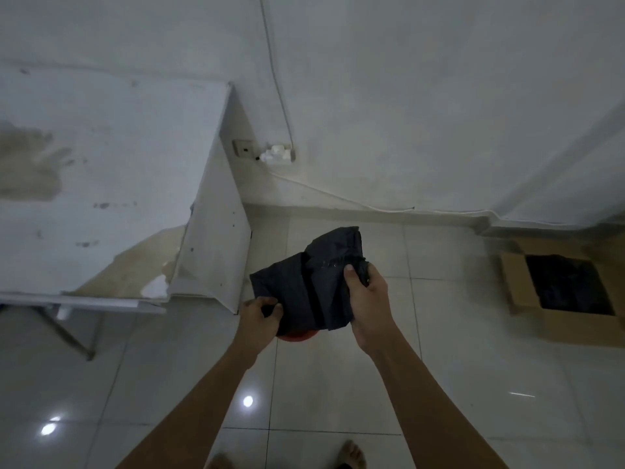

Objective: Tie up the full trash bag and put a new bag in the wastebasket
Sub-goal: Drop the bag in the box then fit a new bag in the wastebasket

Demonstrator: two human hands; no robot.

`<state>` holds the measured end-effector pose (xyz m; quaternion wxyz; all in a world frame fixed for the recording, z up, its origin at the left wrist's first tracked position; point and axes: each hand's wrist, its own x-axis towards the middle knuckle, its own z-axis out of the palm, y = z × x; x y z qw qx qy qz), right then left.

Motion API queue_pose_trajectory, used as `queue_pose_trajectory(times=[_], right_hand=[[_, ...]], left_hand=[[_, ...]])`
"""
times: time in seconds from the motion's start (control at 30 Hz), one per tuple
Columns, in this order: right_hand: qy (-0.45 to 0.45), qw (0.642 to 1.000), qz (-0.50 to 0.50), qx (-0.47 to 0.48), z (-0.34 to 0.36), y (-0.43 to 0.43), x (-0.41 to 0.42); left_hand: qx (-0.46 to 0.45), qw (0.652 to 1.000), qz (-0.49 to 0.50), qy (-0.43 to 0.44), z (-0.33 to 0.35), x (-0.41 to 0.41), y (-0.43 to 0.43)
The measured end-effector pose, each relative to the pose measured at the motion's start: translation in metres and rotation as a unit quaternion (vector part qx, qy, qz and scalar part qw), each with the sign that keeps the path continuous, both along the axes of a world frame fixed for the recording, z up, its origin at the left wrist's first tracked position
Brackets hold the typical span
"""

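Observation:
A folded black trash bag point(304, 286) is held out in front of me above the tiled floor. My left hand point(258, 316) pinches its lower left corner. My right hand point(367, 299) grips its right side, thumb on top. Under the bag a small arc of a red wastebasket rim point(297, 337) shows; the bag and my hands hide the rest of it.
A white table point(101, 184) with stains stands at the left, its leg reaching the floor. A cardboard box point(527, 299) with black material inside sits at the right by the wall. A wall socket point(275, 154) with a white cable is behind. My bare feet show at the bottom edge.

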<state>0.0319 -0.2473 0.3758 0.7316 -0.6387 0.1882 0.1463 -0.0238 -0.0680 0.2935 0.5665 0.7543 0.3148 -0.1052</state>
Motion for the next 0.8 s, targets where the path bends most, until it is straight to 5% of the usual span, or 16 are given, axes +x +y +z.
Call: queue_pose_trajectory(times=[0.47, 0.8], right_hand=[[-0.012, 0.998, 0.040, -0.047, -0.275, 0.049, 0.049], [-0.095, 0.989, 0.065, -0.097, -0.390, 0.075, 0.079]], left_hand=[[-0.097, 0.991, -0.079, 0.053, -0.266, 0.050, 0.021], [-0.020, 0.992, -0.106, -0.058, -0.363, 0.100, 0.052]])
